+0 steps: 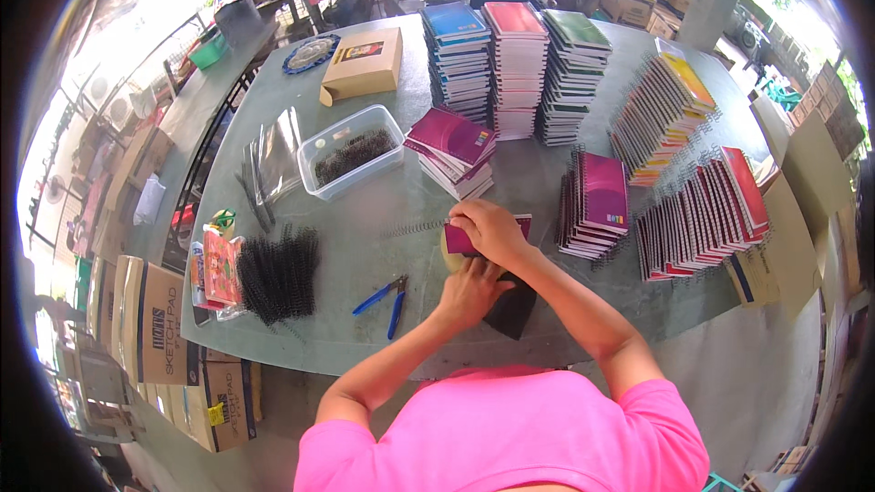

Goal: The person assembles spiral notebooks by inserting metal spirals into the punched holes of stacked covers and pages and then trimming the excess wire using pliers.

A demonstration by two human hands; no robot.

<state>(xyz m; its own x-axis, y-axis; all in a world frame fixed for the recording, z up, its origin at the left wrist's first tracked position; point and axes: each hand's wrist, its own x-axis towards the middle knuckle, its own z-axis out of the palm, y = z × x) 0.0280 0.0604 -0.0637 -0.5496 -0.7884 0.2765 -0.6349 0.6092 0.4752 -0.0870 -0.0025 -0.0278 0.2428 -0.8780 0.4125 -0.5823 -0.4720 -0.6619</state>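
A small purple notebook (462, 238) lies near the middle of the table under my two hands. My right hand (490, 230) is closed, its fingertips pinched at the notebook's upper left edge. From there a thin dark spiral coil (415, 230) sticks out to the left. My left hand (471, 290) holds the notebook's near side with bent fingers, partly hidden below the right hand. Beneath the hands, a black flat piece (513, 312) reaches toward the table's front edge. Blue-handled pliers (386, 303) lie to the left of my left hand, touched by neither hand.
Loose black coils (279, 275) are heaped at left, and a clear plastic bin (354, 151) holds more. Purple notebooks (453, 148) lie beyond my hands. Tall notebook stacks (518, 68) stand at the back; bound red notebooks (704, 214) lean at right. Cartons (159, 323) sit beside the table.
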